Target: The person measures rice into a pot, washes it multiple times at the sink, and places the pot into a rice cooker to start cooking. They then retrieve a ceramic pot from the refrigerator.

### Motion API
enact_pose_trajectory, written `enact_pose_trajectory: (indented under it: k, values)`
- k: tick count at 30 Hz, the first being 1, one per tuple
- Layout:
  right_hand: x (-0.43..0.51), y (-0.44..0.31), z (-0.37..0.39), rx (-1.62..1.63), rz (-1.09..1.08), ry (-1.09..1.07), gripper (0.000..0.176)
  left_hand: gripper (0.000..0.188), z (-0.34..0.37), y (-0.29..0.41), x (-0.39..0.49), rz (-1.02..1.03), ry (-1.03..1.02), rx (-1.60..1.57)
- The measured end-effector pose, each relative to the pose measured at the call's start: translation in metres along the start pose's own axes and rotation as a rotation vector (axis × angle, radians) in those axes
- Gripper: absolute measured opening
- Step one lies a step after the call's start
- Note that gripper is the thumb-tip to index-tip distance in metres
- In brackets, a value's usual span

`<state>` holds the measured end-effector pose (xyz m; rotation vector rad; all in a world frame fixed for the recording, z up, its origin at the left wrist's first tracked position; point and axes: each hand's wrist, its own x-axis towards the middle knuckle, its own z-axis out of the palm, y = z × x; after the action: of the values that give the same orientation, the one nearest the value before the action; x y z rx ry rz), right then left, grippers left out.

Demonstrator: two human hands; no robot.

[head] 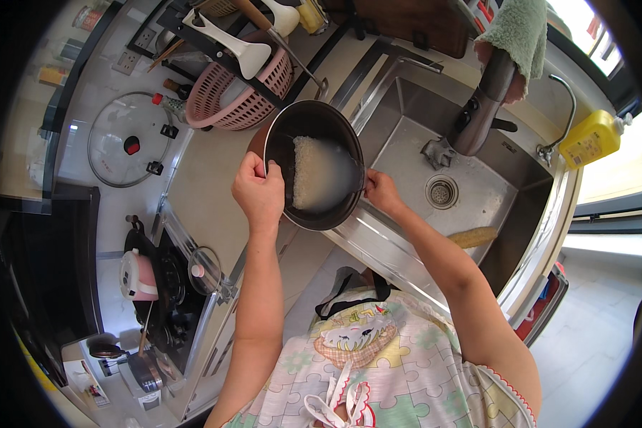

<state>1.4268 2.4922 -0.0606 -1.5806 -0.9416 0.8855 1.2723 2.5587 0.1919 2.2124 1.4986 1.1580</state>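
A dark round pot (313, 120) is held up between my two hands, over the counter beside the sink's edge and tilted to the right. Inside it, pale rice grains (302, 171) lie in a band, with cloudy water (331, 176) gathered on the sink side. My left hand (259, 184) grips the left rim, its thumb over the edge. On the opposite side my right hand (382, 190) holds the pot near its rim; what its fingers close on is partly hidden. The stainless steel sink (406, 139) lies to the right of the pot.
A grey cloth (438, 153) and a loofah-like scrubber (473, 237) lie in the sink near the drain (442, 191). The faucet (481, 117) overhangs it. A pink basket (241, 101) stands behind the pot, a glass lid (131, 139) leans left, and a stove (176, 299) sits lower left.
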Motion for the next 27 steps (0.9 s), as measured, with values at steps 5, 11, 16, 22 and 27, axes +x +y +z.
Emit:
enact_pose_trajectory:
  k: [5,11,16,22,27]
  values:
    - [-0.004,-0.006,-0.004,0.027,-0.030,-0.038,0.022,0.029,0.002,0.002,-0.002,-0.011,0.014,-0.026]
    - [-0.008,-0.013,-0.009,0.113,0.107,-0.079,0.019,0.017,0.007,0.007,-0.007,-0.063,0.031,-0.089]
    - [-0.008,-0.011,-0.008,0.066,0.109,-0.087,0.016,0.018,0.009,0.012,-0.010,-0.064,0.028,-0.092]
    - [-0.009,-0.006,-0.007,0.054,0.104,-0.060,0.015,0.019,0.010,0.017,-0.011,-0.072,0.018,-0.068]
    - [-0.009,-0.003,-0.006,0.006,0.055,-0.042,0.017,0.022,0.013,0.021,-0.014,-0.027,0.023,-0.057]
